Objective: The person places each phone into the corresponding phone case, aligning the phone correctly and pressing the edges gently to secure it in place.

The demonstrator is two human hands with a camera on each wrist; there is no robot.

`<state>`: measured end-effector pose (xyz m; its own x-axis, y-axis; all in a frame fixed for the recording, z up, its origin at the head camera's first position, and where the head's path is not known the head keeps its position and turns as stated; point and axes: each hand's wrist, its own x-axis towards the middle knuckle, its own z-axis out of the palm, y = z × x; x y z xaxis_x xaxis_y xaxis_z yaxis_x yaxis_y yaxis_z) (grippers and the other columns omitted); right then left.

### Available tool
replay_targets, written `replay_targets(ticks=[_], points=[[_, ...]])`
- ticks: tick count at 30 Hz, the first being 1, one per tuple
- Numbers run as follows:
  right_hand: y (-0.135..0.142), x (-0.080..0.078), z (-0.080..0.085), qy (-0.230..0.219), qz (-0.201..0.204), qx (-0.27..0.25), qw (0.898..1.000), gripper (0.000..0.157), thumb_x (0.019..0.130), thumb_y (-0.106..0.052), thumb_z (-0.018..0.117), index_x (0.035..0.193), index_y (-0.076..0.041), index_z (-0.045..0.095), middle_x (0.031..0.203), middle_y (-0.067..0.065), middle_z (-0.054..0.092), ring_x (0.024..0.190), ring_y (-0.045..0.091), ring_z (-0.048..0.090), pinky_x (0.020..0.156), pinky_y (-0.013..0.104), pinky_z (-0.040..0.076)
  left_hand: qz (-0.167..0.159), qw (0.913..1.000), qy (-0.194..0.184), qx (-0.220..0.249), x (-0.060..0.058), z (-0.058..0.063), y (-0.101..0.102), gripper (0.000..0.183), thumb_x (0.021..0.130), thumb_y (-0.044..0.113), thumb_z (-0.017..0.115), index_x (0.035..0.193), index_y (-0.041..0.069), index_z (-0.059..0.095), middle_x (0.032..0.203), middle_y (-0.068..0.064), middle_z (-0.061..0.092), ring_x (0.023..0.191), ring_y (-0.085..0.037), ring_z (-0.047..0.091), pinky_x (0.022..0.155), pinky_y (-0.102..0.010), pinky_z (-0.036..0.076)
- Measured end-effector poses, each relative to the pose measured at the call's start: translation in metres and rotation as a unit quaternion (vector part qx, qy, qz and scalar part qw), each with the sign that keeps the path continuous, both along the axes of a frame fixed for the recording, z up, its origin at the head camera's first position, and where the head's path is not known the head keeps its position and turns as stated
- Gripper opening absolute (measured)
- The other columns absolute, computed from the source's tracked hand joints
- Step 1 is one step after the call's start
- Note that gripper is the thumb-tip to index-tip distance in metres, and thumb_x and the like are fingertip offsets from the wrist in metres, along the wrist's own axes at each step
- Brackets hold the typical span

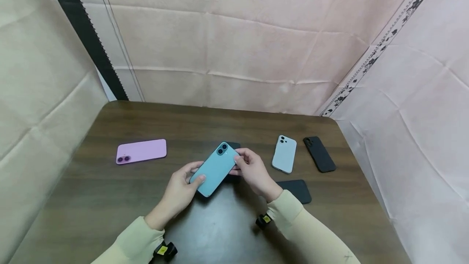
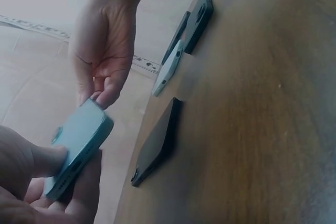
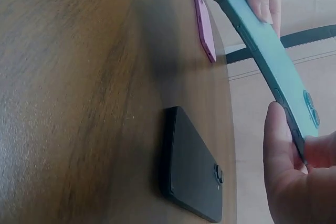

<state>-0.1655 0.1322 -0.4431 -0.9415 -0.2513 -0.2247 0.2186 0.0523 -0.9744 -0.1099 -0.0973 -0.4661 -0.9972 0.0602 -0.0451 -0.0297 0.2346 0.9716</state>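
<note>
A teal smartphone (image 1: 215,171) with two round camera lenses is held above the table, tilted, its back facing up. My left hand (image 1: 181,188) grips its lower end, thumb (image 2: 50,159) on the back and fingers beneath. At the upper right edge, near the lenses, my right hand (image 1: 255,173) pinches the phone between thumb and fingers. Below it, a black phone (image 3: 191,169) lies on the wood, partly covered by the teal phone in the head view. Whether the teal surface is a case or the bare phone, I cannot tell.
On the wooden table (image 1: 91,199) a purple phone (image 1: 141,151) lies at the left. To the right are a pale blue phone (image 1: 284,155), a black phone-shaped item (image 1: 319,154) and a dark flat one (image 1: 298,191) partly behind my right arm. Fabric sheets (image 1: 249,48) hang around.
</note>
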Motion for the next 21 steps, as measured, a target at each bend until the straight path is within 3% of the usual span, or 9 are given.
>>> replay_targets(ticks=[4,8,15,21], points=[[-0.004,0.0,-0.001,0.008,-0.002,0.019,1.0,0.025,0.1,-0.015,0.054,0.123,-0.005,0.056,0.107,0.019,0.06,0.089,0.029,0.064,0.081,0.04,0.055,-0.014,0.9995,-0.027,0.006,0.002,0.001,-0.003,0.038,0.093,0.009,0.066,0.13,0.009,0.059,0.11,-0.01,0.063,0.092,-0.019,0.066,0.07,-0.032,0.056],[-0.006,-0.002,-0.003,0.027,0.005,0.035,0.999,0.023,0.1,-0.015,0.054,0.122,-0.009,0.059,0.107,0.017,0.061,0.09,0.031,0.064,0.081,0.042,0.055,-0.03,0.9983,-0.041,0.028,0.005,0.0,-0.002,0.04,0.093,0.006,0.065,0.132,0.004,0.056,0.117,-0.015,0.064,0.095,-0.021,0.067,0.07,-0.034,0.057],[-0.014,-0.008,0.007,0.06,0.0,0.07,0.996,0.017,0.098,-0.016,0.059,0.112,-0.005,0.058,0.097,0.015,0.064,0.081,0.027,0.065,0.077,0.042,0.057,-0.108,0.9867,-0.092,0.079,0.005,-0.001,-0.005,0.042,0.096,0.004,0.059,0.135,-0.007,0.045,0.121,-0.023,0.061,0.095,-0.025,0.067,0.071,-0.037,0.057],[-0.015,-0.015,0.014,0.086,-0.002,0.102,0.991,0.016,0.096,-0.019,0.062,0.107,-0.008,0.062,0.091,0.013,0.064,0.076,0.026,0.065,0.071,0.039,0.058,-0.127,0.9862,-0.078,0.072,0.008,-0.006,0.006,0.043,0.098,0.007,0.057,0.133,-0.012,0.042,0.123,-0.024,0.06,0.107,-0.027,0.063,0.081,-0.035,0.054]])
